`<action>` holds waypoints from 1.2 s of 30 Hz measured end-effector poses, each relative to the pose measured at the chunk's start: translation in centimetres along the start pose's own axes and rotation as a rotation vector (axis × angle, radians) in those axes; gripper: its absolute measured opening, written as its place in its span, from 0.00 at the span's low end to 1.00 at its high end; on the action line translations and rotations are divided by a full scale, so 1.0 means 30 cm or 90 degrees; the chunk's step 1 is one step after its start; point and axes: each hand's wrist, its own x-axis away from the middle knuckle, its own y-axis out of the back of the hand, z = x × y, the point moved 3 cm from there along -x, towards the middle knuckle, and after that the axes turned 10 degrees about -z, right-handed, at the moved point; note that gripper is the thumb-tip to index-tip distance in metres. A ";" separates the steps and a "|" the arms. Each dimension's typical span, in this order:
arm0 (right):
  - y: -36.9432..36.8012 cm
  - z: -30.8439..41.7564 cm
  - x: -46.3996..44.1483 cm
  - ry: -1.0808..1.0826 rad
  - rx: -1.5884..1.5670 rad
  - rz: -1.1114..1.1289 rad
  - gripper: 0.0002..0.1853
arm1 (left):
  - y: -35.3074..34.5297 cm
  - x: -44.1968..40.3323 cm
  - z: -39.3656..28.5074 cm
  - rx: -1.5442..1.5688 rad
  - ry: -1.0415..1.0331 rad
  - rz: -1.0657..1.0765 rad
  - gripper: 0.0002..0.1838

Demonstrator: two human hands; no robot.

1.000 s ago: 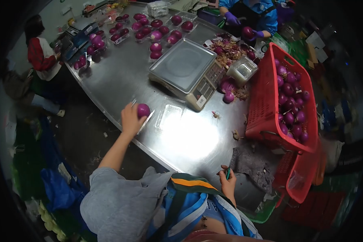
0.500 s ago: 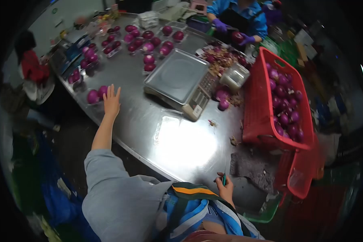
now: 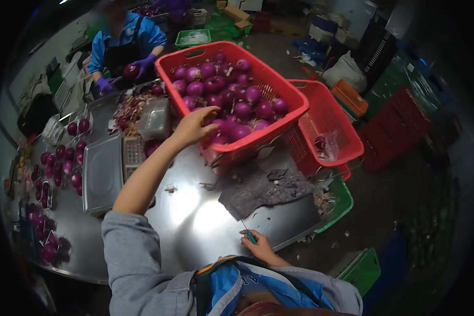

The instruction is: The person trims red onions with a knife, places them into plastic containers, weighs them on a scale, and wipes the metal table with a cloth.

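My left hand (image 3: 196, 126) is over the near left edge of a red basket (image 3: 225, 150), its fingers apart and bent above the purple onions (image 3: 214, 85) inside. My right hand (image 3: 259, 245) is closed around the green handle of a small knife (image 3: 250, 236), low near the table's front edge. The knife's thin blade points at a dark wet cloth (image 3: 263, 188) lying on the metal table (image 3: 180, 217). To the left of the basket are a scale (image 3: 103, 171) and a stack of clear trays (image 3: 154, 118).
Across the table a co-worker in purple gloves (image 3: 143, 65) holds an onion beside a pile of peels (image 3: 131, 111). Trays of onions (image 3: 58, 163) stand at the left. A second red basket (image 3: 329, 126) and a green bin (image 3: 342, 207) are at the right.
The view has swung to the right. My left hand has let go of the onion tray at the table's left and moved to the full red basket. My right hand still holds the knife.
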 end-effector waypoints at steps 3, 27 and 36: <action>0.119 -0.034 -0.032 -0.031 -0.047 -0.052 0.14 | -0.259 -0.233 0.114 -0.155 0.019 0.133 0.34; 0.491 0.454 -0.253 0.498 0.123 -0.171 0.27 | -0.326 0.149 -0.429 0.103 -0.088 0.112 0.44; 0.294 0.526 -0.105 0.608 0.292 -0.056 0.34 | -0.219 0.460 -0.484 0.118 -0.019 0.016 0.44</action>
